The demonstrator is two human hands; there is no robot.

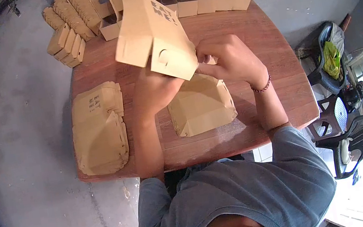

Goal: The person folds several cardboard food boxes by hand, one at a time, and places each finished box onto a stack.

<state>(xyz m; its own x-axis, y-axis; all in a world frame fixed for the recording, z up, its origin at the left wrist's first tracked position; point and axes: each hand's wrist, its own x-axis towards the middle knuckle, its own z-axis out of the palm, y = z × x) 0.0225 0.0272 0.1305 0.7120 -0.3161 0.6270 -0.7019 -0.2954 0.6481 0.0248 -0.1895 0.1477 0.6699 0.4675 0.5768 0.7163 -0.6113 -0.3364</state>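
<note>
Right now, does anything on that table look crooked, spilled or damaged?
Nothing looks spilled or torn. The pile of boxes at the far left corner of the table looks a little askew: its layers are staggered, not squared up. The carton in the left hand has loose flaps, but seems simply part-folded.

left hand [157, 92]: forearm [147, 141] toward 12 o'clock, fingers mostly hidden | right hand [231, 57]: angled toward 10 o'clock, fingers [207, 46] bent
</note>
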